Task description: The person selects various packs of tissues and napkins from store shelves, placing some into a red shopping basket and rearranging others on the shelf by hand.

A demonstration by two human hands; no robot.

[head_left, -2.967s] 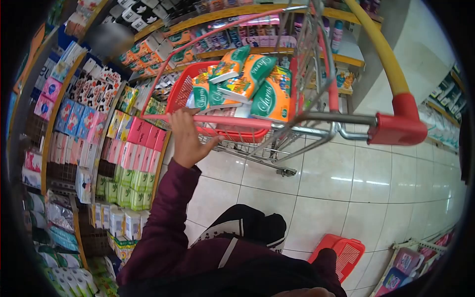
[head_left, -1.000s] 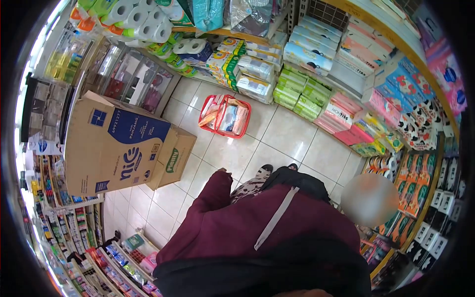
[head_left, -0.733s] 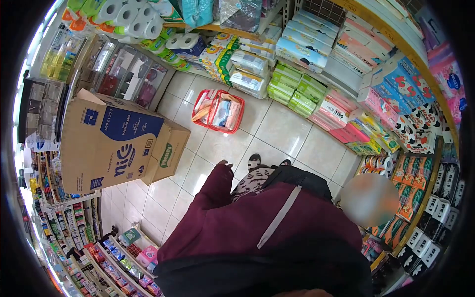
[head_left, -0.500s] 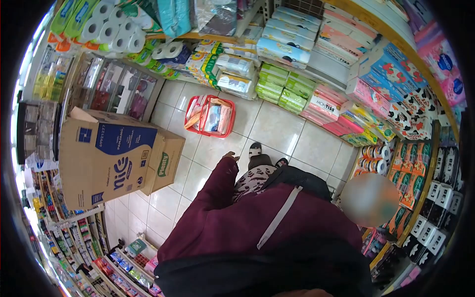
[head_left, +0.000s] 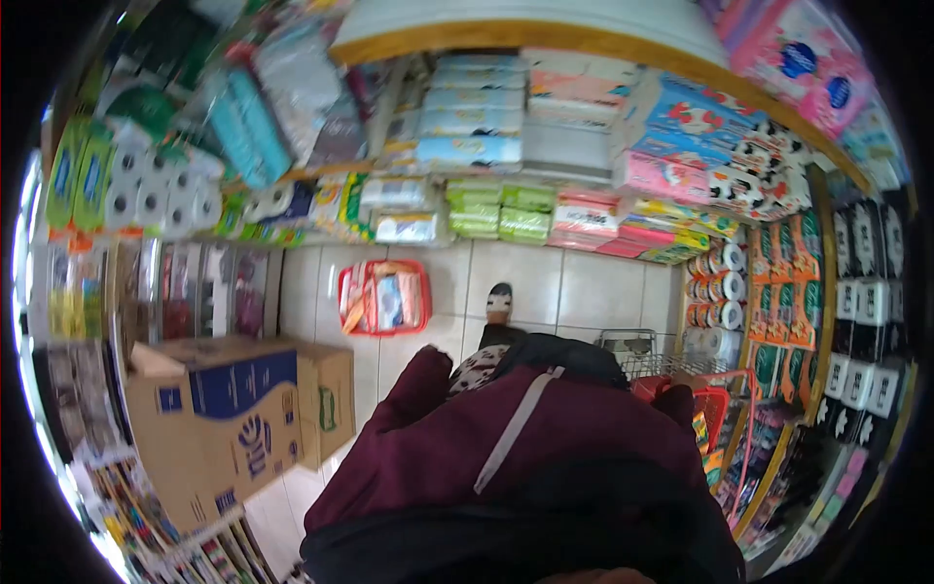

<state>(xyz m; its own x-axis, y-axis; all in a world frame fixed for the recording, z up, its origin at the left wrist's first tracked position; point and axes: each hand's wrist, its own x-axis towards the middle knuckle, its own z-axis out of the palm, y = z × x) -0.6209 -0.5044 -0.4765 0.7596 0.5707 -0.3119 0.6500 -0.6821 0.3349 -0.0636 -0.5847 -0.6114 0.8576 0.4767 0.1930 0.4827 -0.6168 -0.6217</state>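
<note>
Below, blurred rectangular red-rimmed basket [head_left: 384,297].

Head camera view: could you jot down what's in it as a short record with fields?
Place: shop aisle, tiled floor
Floor: red basket holding packets; cardboard boxes at left
Shelves: tissue packs, toilet rolls
Right side: trolley with a red basket
Person: maroon sleeve, one foot forward
Hands: neither shows

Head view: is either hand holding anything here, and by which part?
It cannot be told. Neither hand shows; only the maroon sleeves are visible, the right one ending near the shopping cart. The red basket sits on the floor untouched.
</note>
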